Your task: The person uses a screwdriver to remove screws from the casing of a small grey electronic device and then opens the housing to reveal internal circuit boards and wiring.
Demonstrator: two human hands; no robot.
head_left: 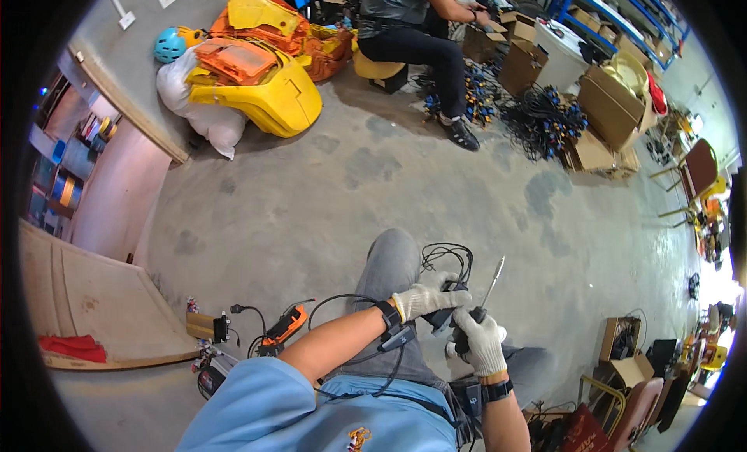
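Gloved hands, small black device and screwdriver, held over our lap.

Our left hand [426, 299] clasps the black device [443, 318]; our right hand [480, 339] is clenched on the screwdriver [489, 290], shaft pointing up. We judge the device light, rigid and best gripped by its body; its trailing cable [445, 254] is limp and could snag. Open concrete floor [327, 195] lies ahead; cardboard boxes [622, 362] crowd our right.

The small black part [443, 318] is mostly hidden inside the grip of the white-gloved left hand [426, 300]; its shape cannot be told. The gloved right hand [480, 341] covers the dark screwdriver handle [464, 344]. At 12 o'clock, the seated person in grey [412, 24] is cut off at the picture's edge.
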